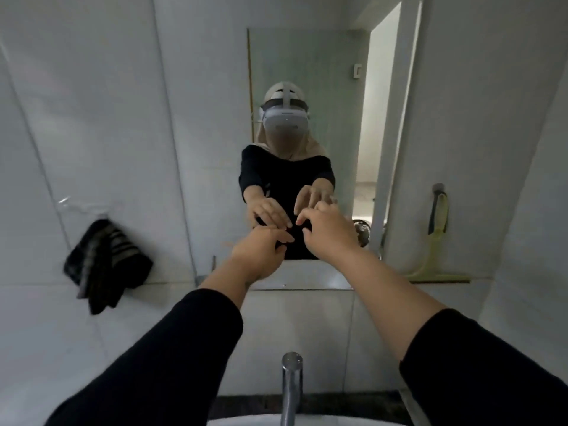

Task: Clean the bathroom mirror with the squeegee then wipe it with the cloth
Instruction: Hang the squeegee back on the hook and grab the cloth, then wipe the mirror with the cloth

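Observation:
The bathroom mirror [307, 72] hangs on the white tiled wall straight ahead. Both my arms in black sleeves reach toward its lower part. My left hand [261, 250] is empty, fingers loosely spread, close to the glass. My right hand [325, 232] is beside it, also empty, fingers curled and apart. A pale green squeegee [436, 250] hangs from a hook on the wall to the right of the mirror, blade down. A dark striped cloth [104, 265] hangs on the wall at the left.
A chrome tap [290, 385] rises from the white basin [246, 421] at the bottom centre. A narrow shelf [307, 284] runs under the mirror. The mirror reflects a person wearing a headset and an open doorway.

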A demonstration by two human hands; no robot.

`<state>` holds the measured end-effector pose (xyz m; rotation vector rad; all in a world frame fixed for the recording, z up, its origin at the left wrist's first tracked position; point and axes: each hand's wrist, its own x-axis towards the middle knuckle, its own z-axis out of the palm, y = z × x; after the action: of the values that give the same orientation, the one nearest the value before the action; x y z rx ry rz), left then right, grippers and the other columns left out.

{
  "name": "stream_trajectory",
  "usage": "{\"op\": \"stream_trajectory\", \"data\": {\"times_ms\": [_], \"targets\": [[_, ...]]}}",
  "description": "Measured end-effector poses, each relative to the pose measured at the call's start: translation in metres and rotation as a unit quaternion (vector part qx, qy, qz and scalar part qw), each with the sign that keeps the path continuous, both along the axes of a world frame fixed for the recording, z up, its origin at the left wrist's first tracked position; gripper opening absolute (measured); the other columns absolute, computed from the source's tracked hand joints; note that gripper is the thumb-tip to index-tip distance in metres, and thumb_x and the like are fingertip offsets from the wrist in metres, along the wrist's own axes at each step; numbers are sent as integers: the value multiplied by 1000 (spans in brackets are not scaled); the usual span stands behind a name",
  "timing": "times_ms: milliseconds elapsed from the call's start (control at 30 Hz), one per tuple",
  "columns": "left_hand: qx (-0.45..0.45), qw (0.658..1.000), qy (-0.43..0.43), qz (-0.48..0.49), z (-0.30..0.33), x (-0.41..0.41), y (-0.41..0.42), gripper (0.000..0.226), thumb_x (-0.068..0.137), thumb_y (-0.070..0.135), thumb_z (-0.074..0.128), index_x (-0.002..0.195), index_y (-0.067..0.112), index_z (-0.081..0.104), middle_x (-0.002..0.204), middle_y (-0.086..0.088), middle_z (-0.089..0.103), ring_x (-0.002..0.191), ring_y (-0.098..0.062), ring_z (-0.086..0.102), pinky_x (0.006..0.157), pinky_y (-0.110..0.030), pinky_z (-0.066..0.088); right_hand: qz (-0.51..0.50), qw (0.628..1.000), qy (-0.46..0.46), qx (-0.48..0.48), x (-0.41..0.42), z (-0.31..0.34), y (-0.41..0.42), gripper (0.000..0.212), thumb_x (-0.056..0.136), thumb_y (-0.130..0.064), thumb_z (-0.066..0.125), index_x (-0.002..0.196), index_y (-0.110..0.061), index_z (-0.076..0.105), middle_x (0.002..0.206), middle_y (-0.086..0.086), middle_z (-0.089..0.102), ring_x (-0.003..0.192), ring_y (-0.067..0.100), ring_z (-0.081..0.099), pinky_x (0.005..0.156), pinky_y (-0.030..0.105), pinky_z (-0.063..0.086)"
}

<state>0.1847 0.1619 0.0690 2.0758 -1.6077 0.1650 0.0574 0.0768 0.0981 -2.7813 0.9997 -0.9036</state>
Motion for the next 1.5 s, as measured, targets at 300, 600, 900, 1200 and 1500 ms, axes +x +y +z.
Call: {"op": "stream_trajectory", "data": {"times_ms": [300, 600, 900, 1200, 1500], "targets": [[-44, 979, 27, 198, 4, 104, 119, 34, 92, 21, 49, 123, 29, 60, 132, 0, 54, 122, -20, 48, 97, -43, 45, 153, 988, 26, 23, 131, -8, 90, 22, 92, -18, 55, 111, -25, 62, 134, 7, 47, 120, 26, 46, 90, 42, 48], [-187, 892, 97, 399, -27, 182, 173, 51, 91, 28, 52, 139, 22, 37, 138, -8, 42, 124, -29, 41, 91, -45, 43, 295, 944, -18, 148, 242, -23, 148, 42, 93, -10, 50, 131, -26, 57, 126, 11, 56, 117, 27, 53, 97, 30, 41], [-220, 884, 164, 378, -58, 218, 169, 32, 92, 28, 43, 120, 30, 58, 103, -1, 70, 92, -24, 63, 72, -36, 52, 291, 933, -107, 182, 293, -47, 157, 42, 93, -6, 47, 129, -24, 60, 114, 9, 58, 110, 27, 54, 90, 26, 39], [-317, 895, 219, 223, 18, 178, 184, 22, 95, 15, 43, 96, 16, 66, 82, -6, 70, 79, -26, 64, 68, -36, 50, 326, 900, -242, 156, 262, -6, 150, 38, 96, -15, 50, 130, -31, 58, 98, -2, 52, 92, 13, 55, 92, 28, 46], [-382, 882, 275, -30, 143, 100, 159, 29, 97, 8, 42, 115, 15, 64, 105, -9, 71, 98, -19, 67, 85, -32, 55, 411, 786, -405, 220, 202, 104, 143, 45, 103, -27, 36, 146, -37, 27, 126, -15, 47, 102, -31, 38, 90, -2, 29]]}}
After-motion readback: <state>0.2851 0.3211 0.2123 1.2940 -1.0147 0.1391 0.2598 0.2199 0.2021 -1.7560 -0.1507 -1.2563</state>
